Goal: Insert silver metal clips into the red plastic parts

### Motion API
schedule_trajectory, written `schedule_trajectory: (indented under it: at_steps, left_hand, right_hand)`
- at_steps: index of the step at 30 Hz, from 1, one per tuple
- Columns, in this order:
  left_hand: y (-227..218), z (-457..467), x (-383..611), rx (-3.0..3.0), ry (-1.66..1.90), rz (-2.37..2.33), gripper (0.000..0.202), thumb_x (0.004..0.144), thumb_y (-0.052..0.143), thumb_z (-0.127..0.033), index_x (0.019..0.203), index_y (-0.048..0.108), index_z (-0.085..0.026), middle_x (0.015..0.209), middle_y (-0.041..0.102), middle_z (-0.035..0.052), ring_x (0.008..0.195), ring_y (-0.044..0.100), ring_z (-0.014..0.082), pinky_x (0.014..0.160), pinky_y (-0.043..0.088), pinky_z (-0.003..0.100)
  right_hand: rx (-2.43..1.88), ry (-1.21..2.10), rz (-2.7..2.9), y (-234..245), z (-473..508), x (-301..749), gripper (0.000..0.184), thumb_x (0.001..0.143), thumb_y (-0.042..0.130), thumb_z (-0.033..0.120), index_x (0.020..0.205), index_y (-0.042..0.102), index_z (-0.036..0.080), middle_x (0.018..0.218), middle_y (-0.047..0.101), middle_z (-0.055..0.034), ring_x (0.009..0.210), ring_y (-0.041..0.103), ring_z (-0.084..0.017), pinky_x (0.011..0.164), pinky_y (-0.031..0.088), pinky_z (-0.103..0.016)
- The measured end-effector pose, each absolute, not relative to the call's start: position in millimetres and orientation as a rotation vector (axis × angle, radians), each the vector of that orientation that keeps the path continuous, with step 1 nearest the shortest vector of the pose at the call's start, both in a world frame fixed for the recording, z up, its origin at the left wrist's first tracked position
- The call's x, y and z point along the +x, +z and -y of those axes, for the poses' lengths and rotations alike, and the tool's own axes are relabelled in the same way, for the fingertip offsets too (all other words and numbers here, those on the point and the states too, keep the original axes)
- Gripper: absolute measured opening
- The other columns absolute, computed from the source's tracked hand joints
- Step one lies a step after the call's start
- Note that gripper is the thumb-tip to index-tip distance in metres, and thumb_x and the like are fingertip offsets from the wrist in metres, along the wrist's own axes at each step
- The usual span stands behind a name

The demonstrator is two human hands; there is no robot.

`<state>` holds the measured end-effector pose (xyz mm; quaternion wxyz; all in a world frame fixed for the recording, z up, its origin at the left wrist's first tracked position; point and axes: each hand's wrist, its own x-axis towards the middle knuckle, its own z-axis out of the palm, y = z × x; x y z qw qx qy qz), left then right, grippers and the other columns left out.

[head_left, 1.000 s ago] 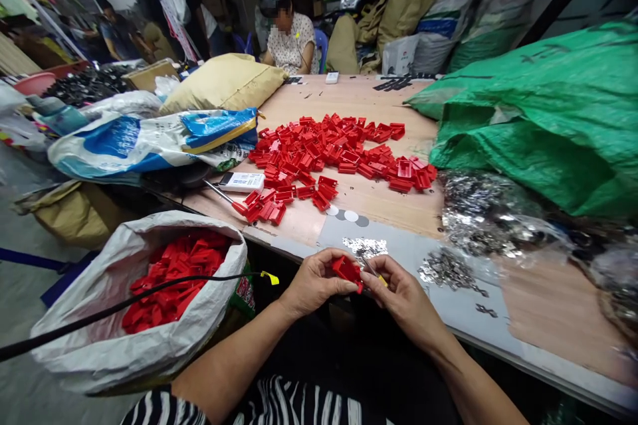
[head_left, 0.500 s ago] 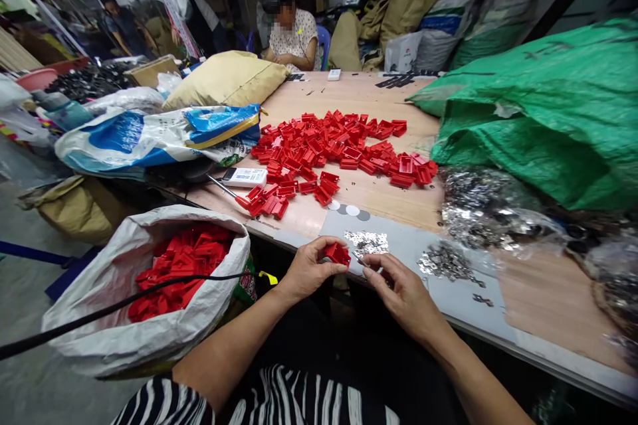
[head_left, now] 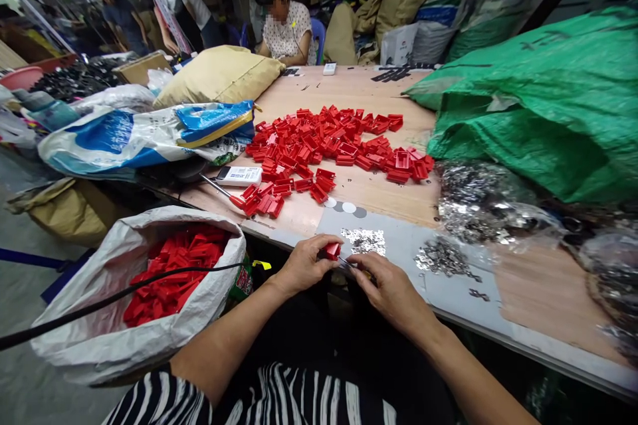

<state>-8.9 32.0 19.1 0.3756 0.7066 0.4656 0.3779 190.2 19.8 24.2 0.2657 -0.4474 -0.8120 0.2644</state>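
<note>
My left hand (head_left: 303, 265) is closed around a small red plastic housing (head_left: 332, 251), held at the table's front edge with its end toward the right. Thumb and fingers of my right hand (head_left: 386, 284) pinch a thin metal piece (head_left: 345, 261), whose tip reaches the red housing; whether it goes inside cannot be made out. Just beyond the hands lies a heap of flat shiny metal pieces (head_left: 367, 240). Farther right is a pile of small metal clips (head_left: 442, 256). Many similar red housings (head_left: 319, 139) are spread over the table.
An open white sack (head_left: 60, 339) of red parts stands left of my lap, with a black cord (head_left: 100, 302) crossing it. A screwdriver (head_left: 222, 191) and a white box (head_left: 240, 176) lie on the table. Green sacking (head_left: 538, 106) bulks at right. A person (head_left: 289, 30) sits opposite.
My right hand has moved slightly left, bringing the metal piece up to the red housing. The housing has turned a little within my left hand. The view has shifted slightly.
</note>
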Motion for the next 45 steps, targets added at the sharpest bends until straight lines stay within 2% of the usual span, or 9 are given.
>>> schedule_trajectory:
  at_steps: [11,24,29,32,35,38,40,43,45]
  left_hand:
    - [19.4,-32.5,-10.3,1.775,0.983,-1.139,0.039,0.074,0.067,-0.017,0.112,0.065,-0.024,0.097,0.067,0.0041,0.089,0.059,0.0182,0.084,0.046,0.029]
    - [18.9,-32.1,-5.3,1.618,1.025,-1.2,0.033,0.07,0.071,-0.017,0.102,0.069,-0.023,0.1,0.071,0.0036,0.091,0.064,0.0192,0.087,0.046,0.03]
    - [19.9,-26.5,-3.0,1.621,1.05,-1.221,0.032,0.069,0.071,-0.017,0.1,0.068,-0.023,0.098,0.07,0.0025,0.09,0.062,0.0184,0.087,0.045,0.03]
    - [21.4,-16.8,-1.7,1.614,1.091,-1.265,0.029,0.068,0.071,-0.017,0.097,0.066,-0.022,0.09,0.067,0.0006,0.083,0.059,0.017,0.082,0.044,0.029]
    - [25.6,-5.9,0.2,1.54,1.131,-1.291,0.026,0.068,0.072,-0.018,0.092,0.064,-0.021,0.083,0.064,-0.001,0.077,0.057,0.0152,0.078,0.044,0.027]
    - [33.4,1.9,4.1,1.289,1.228,-1.2,0.029,0.069,0.072,-0.02,0.095,0.061,-0.021,0.085,0.064,-0.0008,0.078,0.058,0.0136,0.078,0.044,0.026]
    - [39.6,5.4,7.4,1.016,1.286,-1.059,0.026,0.071,0.072,-0.023,0.094,0.059,-0.019,0.087,0.065,0.0001,0.08,0.06,0.0127,0.08,0.045,0.025]
    - [47.4,10.6,10.8,0.619,1.236,-0.804,0.021,0.074,0.072,-0.028,0.081,0.056,-0.016,0.08,0.067,0.0011,0.08,0.065,0.0132,0.082,0.046,0.026]
    - [50.0,14.5,11.5,0.439,1.167,-0.682,0.023,0.073,0.074,-0.028,0.075,0.054,-0.015,0.076,0.068,0.0013,0.08,0.067,0.0148,0.082,0.047,0.027]
  right_hand:
    - [-1.252,0.655,2.301,27.1,-18.3,185.0,0.023,0.092,0.041,0.016,0.102,0.061,0.021,0.096,0.061,-0.0072,0.086,0.06,-0.021,0.079,0.051,-0.036]
    - [-1.659,0.365,2.39,41.3,-8.2,153.9,0.019,0.091,0.043,0.009,0.094,0.059,0.02,0.089,0.06,-0.0071,0.071,0.062,-0.019,0.058,0.045,-0.028]
    - [-1.58,0.583,2.339,43.7,-9.1,161.4,0.018,0.093,0.043,0.013,0.101,0.058,0.02,0.096,0.058,-0.0077,0.086,0.062,-0.023,0.072,0.048,-0.033]
    - [-1.398,0.671,2.22,38.6,-5.2,171.5,0.023,0.096,0.037,0.02,0.113,0.053,0.022,0.102,0.057,-0.0084,0.093,0.059,-0.024,0.08,0.048,-0.036]
    - [-1.24,0.777,2.058,34.7,1.6,180.3,0.022,0.098,0.033,0.026,0.113,0.049,0.023,0.105,0.057,-0.009,0.099,0.057,-0.023,0.086,0.046,-0.037]
    - [-1.242,0.949,1.962,39.3,8.0,186.5,0.02,0.097,0.035,0.03,0.111,0.047,0.022,0.093,0.061,-0.0062,0.085,0.059,-0.021,0.078,0.046,-0.035]
    - [-1.223,1.063,1.958,46.7,11.3,188.3,0.027,0.098,0.034,0.033,0.121,0.043,0.022,0.076,0.058,-0.0007,0.07,0.056,-0.018,0.07,0.045,-0.032]
    - [-1.151,1.163,2.005,57.3,14.5,187.5,0.04,0.1,0.031,0.037,0.137,0.034,0.023,0.063,0.052,0.0042,0.06,0.051,-0.016,0.065,0.042,-0.029]
    - [-1.129,1.177,2.032,61.0,15.5,185.8,0.043,0.1,0.032,0.039,0.14,0.035,0.024,0.063,0.052,0.004,0.058,0.05,-0.016,0.063,0.041,-0.028]
